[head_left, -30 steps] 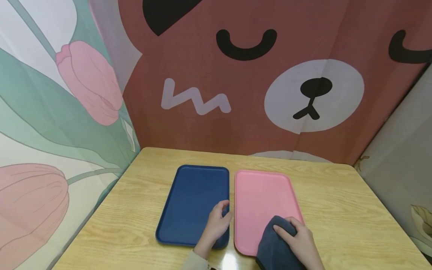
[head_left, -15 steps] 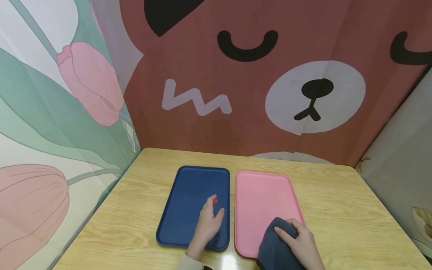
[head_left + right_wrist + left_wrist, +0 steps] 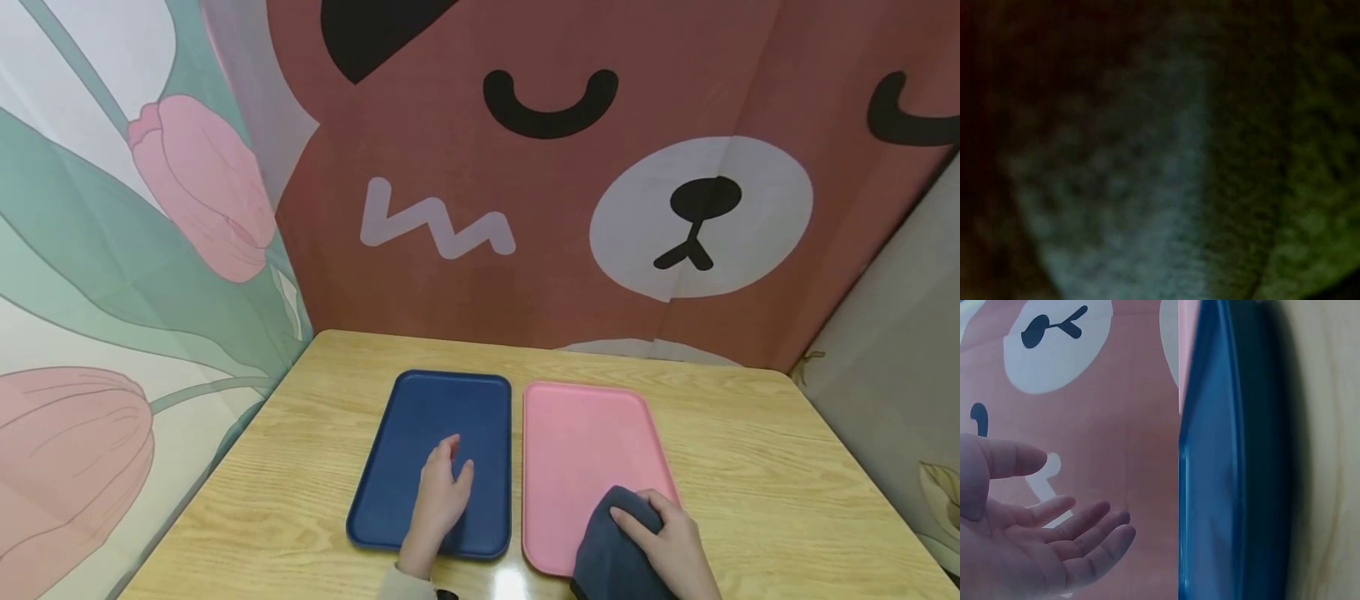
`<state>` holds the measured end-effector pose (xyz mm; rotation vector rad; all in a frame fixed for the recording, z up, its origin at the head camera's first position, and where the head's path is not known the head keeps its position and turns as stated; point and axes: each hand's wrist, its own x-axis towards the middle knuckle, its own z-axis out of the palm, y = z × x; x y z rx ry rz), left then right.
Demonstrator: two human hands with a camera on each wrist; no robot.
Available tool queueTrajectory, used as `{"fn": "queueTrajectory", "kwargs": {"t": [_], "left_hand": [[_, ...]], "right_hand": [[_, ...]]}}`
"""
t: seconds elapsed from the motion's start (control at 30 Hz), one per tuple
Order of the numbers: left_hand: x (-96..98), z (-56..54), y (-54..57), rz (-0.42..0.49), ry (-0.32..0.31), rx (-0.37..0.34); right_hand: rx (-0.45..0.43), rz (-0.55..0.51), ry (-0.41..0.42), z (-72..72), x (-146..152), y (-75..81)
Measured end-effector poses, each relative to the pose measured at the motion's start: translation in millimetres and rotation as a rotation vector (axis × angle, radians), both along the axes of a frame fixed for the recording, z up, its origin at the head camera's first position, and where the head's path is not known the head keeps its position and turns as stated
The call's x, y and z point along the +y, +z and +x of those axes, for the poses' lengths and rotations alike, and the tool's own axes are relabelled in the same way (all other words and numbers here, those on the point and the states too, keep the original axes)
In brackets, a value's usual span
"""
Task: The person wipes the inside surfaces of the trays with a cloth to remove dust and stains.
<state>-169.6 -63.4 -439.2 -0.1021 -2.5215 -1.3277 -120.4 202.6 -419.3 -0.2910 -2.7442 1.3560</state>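
My right hand [image 3: 675,542] grips a dark grey-blue piece of cloth [image 3: 615,550], thumb on the near face and fingers at its upper edge. The cloth overlaps the lower right corner of the pink tray [image 3: 581,442] and runs off the bottom of the head view. To the left, my left hand [image 3: 438,496] is held over the blue tray [image 3: 442,408] with nothing in it. In the left wrist view its fingers [image 3: 1094,550] are loosely extended, apart from the tray's raised rim [image 3: 1238,456]. The right wrist view is dark and blurred, filled with woven texture.
Both trays lie side by side on a light wooden table [image 3: 757,467], a narrow gap between them. A brown bear-print curtain [image 3: 450,292] hangs behind the table. Flower-print fabric [image 3: 202,183] lines the left side, and a pale curtain [image 3: 900,350] the right.
My left hand has moved left, from the blue tray's right edge to over its middle, its fingers straightening. My right hand and the cloth have stayed nearly in place.
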Motion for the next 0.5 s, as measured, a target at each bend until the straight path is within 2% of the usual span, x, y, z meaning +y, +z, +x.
{"fn": "queueTrajectory", "kwargs": {"t": [0.2, 0.5], "left_hand": [[-11.4, 0.1, 2.2, -0.027, 0.043, 0.01], [-37.4, 0.2, 1.5, -0.049, 0.156, -0.018]], "right_hand": [[0.007, -0.004, 0.0, 0.2, 0, -1.0], [0.011, -0.027, 0.002, 1.0, -1, -1.3]]}}
